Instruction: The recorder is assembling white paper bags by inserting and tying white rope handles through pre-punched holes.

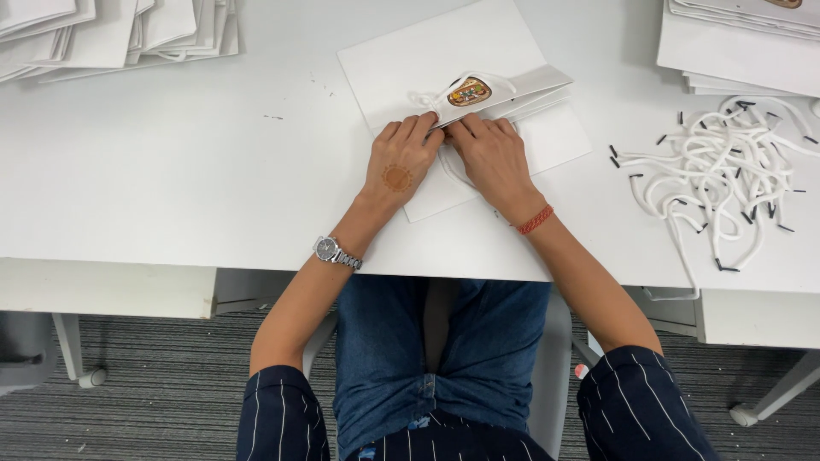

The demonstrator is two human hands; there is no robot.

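Paper bag (478, 85), white and folded flat, lies on the white table (213, 171) straight ahead of the person, its top edge turned toward them, with a small oval picture (469, 91) showing near a loop of white cord handle (444, 92). Both hands meet at that top edge: the left hand (401, 162) lies palm down with its fingertips curled onto the folded rim, and the right hand (495, 158) presses beside it, the 2 hands touching; whether either truly pinches the paper or cord I cannot tell. A watch (335, 251) sits on the left wrist, a red bracelet (535, 220) on the right. To the right lies a tangle of white cords (717, 179) with black tips; stacks of flat bags (111, 34) rest at the far left, and another stack (743, 43) at the far right.
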